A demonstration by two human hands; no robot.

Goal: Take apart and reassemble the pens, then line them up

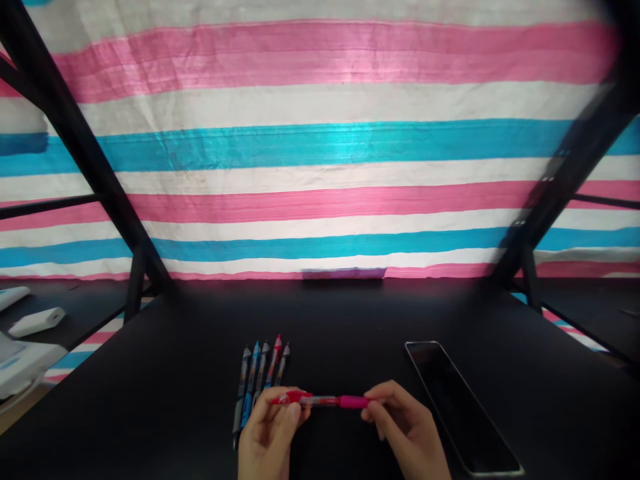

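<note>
A red pen (325,401) with a clear barrel and a pink grip lies level between my two hands, above the black table. My left hand (273,427) pinches its red end between thumb and fingers. At the other end, the fingertips of my right hand (403,423) close on the tip by the pink grip. Just behind my left hand, several pens (259,373) lie side by side on the table: grey ones, a blue one and a red one. My left hand hides the lower ends of some of them.
A dark-screened phone (463,407) lies to the right of my right hand. Black metal frame bars (85,147) rise at both sides of the black table (350,320), before a striped sheet (325,147). White devices (37,322) sit at the far left.
</note>
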